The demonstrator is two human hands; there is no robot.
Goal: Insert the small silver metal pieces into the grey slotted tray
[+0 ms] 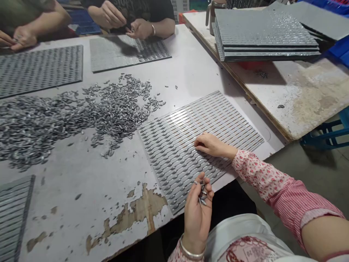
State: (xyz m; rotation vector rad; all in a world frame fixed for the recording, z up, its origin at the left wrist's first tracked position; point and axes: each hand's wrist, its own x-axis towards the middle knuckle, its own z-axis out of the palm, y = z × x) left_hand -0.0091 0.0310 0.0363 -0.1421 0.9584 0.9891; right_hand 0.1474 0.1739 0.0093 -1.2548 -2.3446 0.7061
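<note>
On near table edge: left hand (pixel 197 209) palm up, fingers curled, cupping few small metal pieces (pixel 202 191). Right hand (pixel 211 145) flat-ish on grooved tray (pixel 218 116), fingertips pressed into rows, nothing visibly gripped. Tray partly filled at near-left end. Loose pile of pieces (pixel 68 116) left of tray on table (pixel 191 69). Two other people's hands at trays on far side. Tray stack (pixel 264 34) on side bench.

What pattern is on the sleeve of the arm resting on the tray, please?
The sleeve is pink with small flowers and fine stripes, seen in the head view.
</note>
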